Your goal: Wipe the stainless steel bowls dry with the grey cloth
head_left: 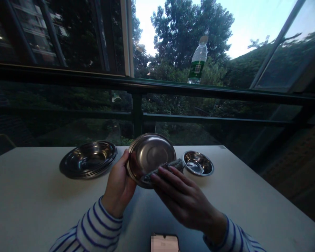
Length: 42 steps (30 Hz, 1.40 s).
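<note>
A round stainless steel bowl [152, 150] is held up above the table, tilted so that one broad face is toward me. My left hand [122, 183] grips its left rim, thumb at the edge and the other fingers hidden behind. My right hand [180, 196] presses a dark greyish cloth [177, 163] against the lower right of the bowl, fingers closed over it. To the left lies a stack of wider metal bowls [90, 159]. Just right of my right fingers stands a smaller shiny metal bowl [198, 163].
The white table [76, 199] carries everything. A phone [165, 243] lies at its near edge. Behind runs a dark railing [160, 85], on which a plastic water bottle [198, 61] with a green label stands. Window frames and trees are beyond.
</note>
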Tool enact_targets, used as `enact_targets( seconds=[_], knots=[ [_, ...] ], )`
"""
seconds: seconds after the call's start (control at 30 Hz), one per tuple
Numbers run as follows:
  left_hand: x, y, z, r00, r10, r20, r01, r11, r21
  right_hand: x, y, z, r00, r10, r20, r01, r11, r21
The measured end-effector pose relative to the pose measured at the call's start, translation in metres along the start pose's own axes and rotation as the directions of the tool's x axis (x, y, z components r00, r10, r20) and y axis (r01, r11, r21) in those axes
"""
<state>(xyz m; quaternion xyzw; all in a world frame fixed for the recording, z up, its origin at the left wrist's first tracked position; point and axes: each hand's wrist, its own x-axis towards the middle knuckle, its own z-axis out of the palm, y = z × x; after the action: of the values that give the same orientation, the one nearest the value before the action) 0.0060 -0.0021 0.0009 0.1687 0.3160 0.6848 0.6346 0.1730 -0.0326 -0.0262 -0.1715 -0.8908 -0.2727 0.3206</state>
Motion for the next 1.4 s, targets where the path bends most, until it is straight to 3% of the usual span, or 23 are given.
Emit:
enact_targets(
  seconds=[0.2, 0.37, 0.43, 0.67, 0.9, 1.13, 1.3, 1.4],
  knots=[
    [-0.010, -0.019, -0.002, 0.999, -0.030, 0.018, 0.029, 1.000, 0.010, 0.003, -0.010, -0.001, 0.994, 0.085, 0.065, -0.084, 0.996, -0.020],
    [-0.015, -0.027, -0.005, 0.992, -0.039, 0.116, 0.033, 0.998, 0.055, 0.005, -0.014, -0.002, 0.978, 0.194, 0.083, -0.192, 0.981, -0.025],
    [-0.013, -0.025, -0.004, 0.993, -0.033, 0.112, 0.027, 0.998, 0.056, 0.004, -0.014, -0.001, 0.981, 0.178, 0.079, -0.176, 0.984, -0.030],
    [0.000, -0.006, -0.001, 0.994, 0.090, -0.063, -0.090, 0.996, 0.007, -0.002, -0.012, 0.007, 0.996, 0.071, 0.048, -0.069, 0.997, -0.037],
    [-0.011, -0.024, -0.003, 0.999, 0.016, 0.044, -0.018, 0.999, 0.040, -0.001, -0.014, 0.005, 0.989, 0.125, 0.075, -0.121, 0.991, -0.056],
    [-0.012, -0.015, -0.001, 0.999, 0.049, 0.023, -0.051, 0.997, 0.064, -0.001, -0.017, 0.008, 0.996, 0.082, 0.025, -0.081, 0.995, -0.053],
    [-0.021, -0.030, -0.004, 0.991, 0.000, 0.135, -0.023, 0.986, 0.165, -0.002, -0.004, -0.002, 0.971, 0.224, 0.087, -0.222, 0.974, -0.030],
    [-0.026, -0.037, -0.005, 0.989, -0.018, 0.147, -0.016, 0.975, 0.223, -0.002, 0.005, -0.011, 0.949, 0.297, 0.109, -0.300, 0.954, 0.014]
  ],
)
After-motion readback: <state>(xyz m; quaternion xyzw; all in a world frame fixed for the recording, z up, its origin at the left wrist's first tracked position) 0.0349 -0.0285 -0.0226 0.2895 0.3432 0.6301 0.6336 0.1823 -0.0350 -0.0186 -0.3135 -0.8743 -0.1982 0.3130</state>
